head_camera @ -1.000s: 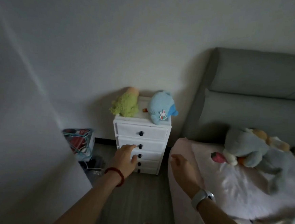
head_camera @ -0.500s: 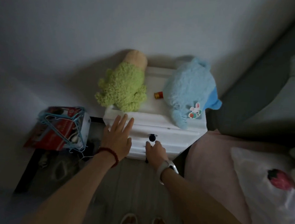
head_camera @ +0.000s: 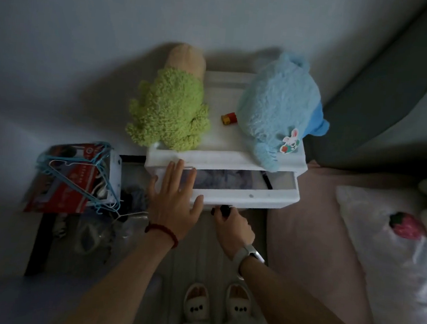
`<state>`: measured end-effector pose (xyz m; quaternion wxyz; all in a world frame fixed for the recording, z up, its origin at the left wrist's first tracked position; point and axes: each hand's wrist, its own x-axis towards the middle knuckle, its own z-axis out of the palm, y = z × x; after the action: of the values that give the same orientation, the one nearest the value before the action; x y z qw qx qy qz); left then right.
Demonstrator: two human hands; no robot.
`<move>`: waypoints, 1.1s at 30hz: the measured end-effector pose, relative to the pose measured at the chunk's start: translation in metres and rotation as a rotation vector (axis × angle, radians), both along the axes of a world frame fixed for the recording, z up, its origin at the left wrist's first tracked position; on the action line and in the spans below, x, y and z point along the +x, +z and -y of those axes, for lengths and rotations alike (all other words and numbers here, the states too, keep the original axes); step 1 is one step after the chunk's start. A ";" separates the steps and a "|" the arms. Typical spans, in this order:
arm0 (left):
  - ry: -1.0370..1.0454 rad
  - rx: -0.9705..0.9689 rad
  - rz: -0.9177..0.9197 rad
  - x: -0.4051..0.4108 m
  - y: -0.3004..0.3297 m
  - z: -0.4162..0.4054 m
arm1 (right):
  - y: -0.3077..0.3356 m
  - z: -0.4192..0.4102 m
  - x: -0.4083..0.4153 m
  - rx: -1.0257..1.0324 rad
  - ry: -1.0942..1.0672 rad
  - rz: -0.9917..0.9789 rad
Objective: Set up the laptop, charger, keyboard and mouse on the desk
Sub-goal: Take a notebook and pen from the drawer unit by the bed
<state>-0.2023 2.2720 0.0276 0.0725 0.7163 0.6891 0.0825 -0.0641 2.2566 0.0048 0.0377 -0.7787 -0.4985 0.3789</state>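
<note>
Hands (head_camera: 173,204) at white nightstand's (head_camera: 222,160) open drawer (head_camera: 245,195)

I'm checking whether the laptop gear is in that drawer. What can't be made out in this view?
- Drawer contents, head view: dim and blurred; only a bluish patterned surface shows, partly covered by the left hand.
- Knob: hidden inside the right hand.
- Lower drawers: hidden under the open one.
- Floor clutter left of the cabinet: too dark and blurred.
</note>
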 end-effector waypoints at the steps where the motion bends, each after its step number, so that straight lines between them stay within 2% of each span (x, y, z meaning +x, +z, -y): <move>1: -0.037 -0.001 0.013 0.002 -0.003 0.007 | 0.004 0.007 0.003 -0.018 0.035 0.009; 4: -0.145 -0.029 0.029 0.003 -0.009 0.023 | 0.016 0.024 0.017 0.026 0.156 0.080; 8: -0.183 -0.120 0.092 0.002 -0.005 0.020 | 0.024 0.026 0.043 0.655 0.288 0.210; 10: -0.190 -0.167 0.088 0.001 -0.001 0.022 | 0.026 0.016 0.054 0.823 0.381 0.195; 12: -0.185 -0.198 0.081 0.001 0.000 0.027 | 0.027 0.006 0.060 0.787 0.487 0.216; 15: -0.166 -0.243 0.052 0.002 0.003 0.041 | 0.023 0.009 0.067 0.593 0.690 0.300; 19: -0.215 -0.246 -0.056 0.007 0.006 0.063 | 0.021 0.031 0.078 0.483 0.836 0.280; 25: -0.290 -0.208 -0.073 0.009 -0.002 0.088 | 0.020 0.057 0.084 0.487 0.866 0.215; 30: -0.233 -0.210 0.083 0.006 -0.007 0.091 | 0.024 0.052 0.083 0.431 0.858 0.175; 33: -0.174 -0.191 0.068 0.012 -0.010 0.072 | 0.024 0.035 0.080 0.412 0.722 0.161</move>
<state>-0.1906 2.1997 0.0177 0.1706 0.7599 0.6264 0.0343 0.0164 2.2216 0.0289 0.0183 -0.5574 -0.8061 0.1980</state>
